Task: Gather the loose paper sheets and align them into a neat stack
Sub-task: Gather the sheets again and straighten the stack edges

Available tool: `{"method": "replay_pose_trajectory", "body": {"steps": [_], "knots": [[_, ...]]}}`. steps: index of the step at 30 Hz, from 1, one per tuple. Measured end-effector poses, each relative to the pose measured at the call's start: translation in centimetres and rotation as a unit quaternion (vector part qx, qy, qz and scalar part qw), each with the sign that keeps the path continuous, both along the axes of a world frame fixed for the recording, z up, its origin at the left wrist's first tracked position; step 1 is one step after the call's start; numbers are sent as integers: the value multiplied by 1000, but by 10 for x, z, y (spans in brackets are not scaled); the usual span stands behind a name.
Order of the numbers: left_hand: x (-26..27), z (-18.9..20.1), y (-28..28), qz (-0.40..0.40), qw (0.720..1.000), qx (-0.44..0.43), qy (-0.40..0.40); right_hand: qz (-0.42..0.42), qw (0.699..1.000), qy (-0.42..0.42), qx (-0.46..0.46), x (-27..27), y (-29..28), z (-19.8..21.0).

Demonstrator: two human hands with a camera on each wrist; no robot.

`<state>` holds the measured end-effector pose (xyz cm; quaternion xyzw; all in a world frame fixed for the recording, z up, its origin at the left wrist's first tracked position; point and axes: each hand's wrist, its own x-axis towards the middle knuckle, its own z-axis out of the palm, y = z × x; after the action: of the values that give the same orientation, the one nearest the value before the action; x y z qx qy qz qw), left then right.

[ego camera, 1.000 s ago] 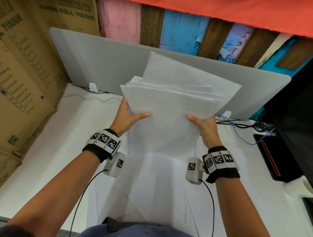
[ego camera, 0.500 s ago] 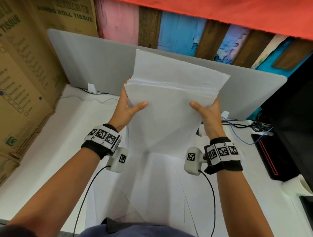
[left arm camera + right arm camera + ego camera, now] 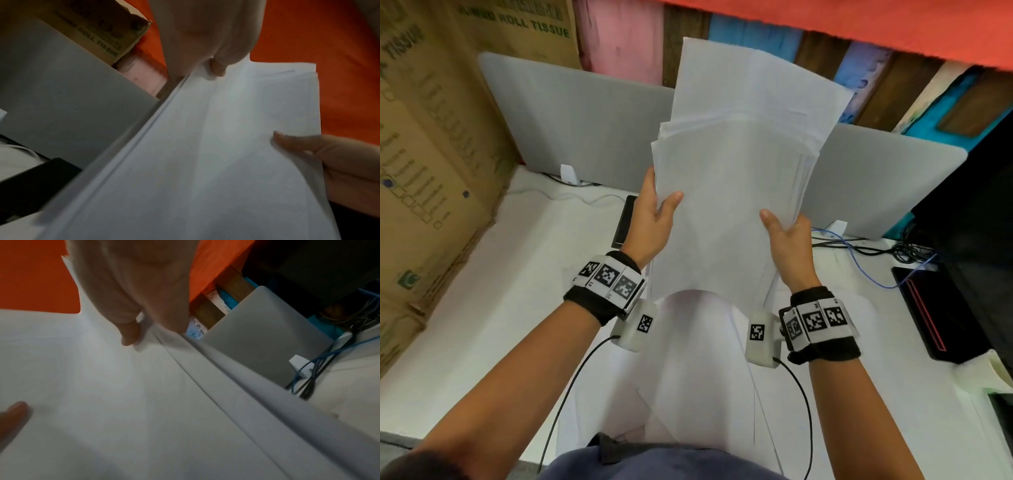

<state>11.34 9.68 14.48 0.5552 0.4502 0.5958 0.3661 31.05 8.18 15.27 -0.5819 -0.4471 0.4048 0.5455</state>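
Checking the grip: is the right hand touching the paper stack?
Touching. Head view shows the right hand gripping the paper stack's edge, thumb on front.

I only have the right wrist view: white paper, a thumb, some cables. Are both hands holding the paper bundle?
Observer: Yes. The left hand grips the left edge of the white paper bundle, and the right hand grips the right edge.
Operator: Are the top edges flush?
Observer: No. In the head view the rear sheets stand higher than the front ones, stepped.
Operator: Anything left on the white desk?
Observer: Yes, more loose white sheets lie on it below the bundle.
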Motion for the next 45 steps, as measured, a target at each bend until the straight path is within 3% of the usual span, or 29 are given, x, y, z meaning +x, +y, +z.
{"method": "replay_pose_trajectory", "body": {"steps": [3,8,11,18,28,36,38,40,45], "knots": [[-6,-1,-4,15,1000,7,-22,16,999,30,3,3,-9,1],[-18,-31,-17,24,995,-80,-61,21,997,65,-27,5,-19,-27],[-16,-17,-18,30,993,-80,-81,8,997,81,-11,3,-16,-21],[-36,-1,-11,-10,994,-62,-93,90,994,63,4,20,-8,-1],[-31,6,-6,-33,988,-82,-124,98,993,47,52,15,3,27],[-26,-7,1,-20,990,-118,-73,92,992,11,80,16,2,32],[-24,-7,1,-24,991,-117,-63,58,992,-13,109,18,0,40],[-23,-6,2,-13,991,-111,-69,23,982,-96,160,19,-1,55],[-20,3,3,8,992,-82,-98,56,923,-297,237,21,5,93]]}}
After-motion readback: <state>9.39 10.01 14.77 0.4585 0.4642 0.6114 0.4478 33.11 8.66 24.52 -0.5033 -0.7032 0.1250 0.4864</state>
